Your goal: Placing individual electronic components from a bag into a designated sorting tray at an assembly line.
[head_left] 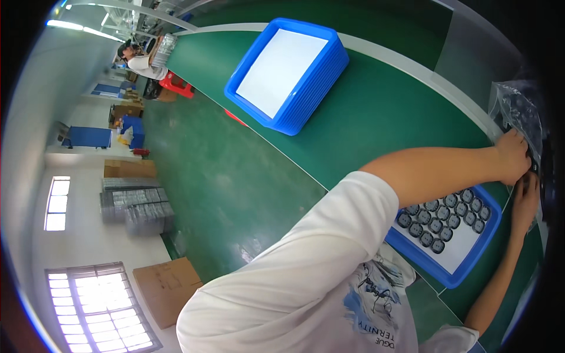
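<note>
My left hand (513, 156) is at the far right with fingers curled in, close to a clear plastic bag (518, 112). Just below it, my right hand (525, 199) reaches up with its fingers bent toward the same spot. Both hands meet at a small dark thing by the dim right rim; its kind cannot be made out. Partly under my left arm lies a blue tray (493, 222) lined with a white sheet. Several round black parts (435, 225) sit on that sheet in rows.
A stack of blue trays (318, 88), the top one lined in white, stands on the green bench (376, 117). A raised pale rail (406, 62) borders the bench's far side. Beyond the floor are cardboard boxes (168, 288), a red stool (179, 85) and a seated person (144, 62).
</note>
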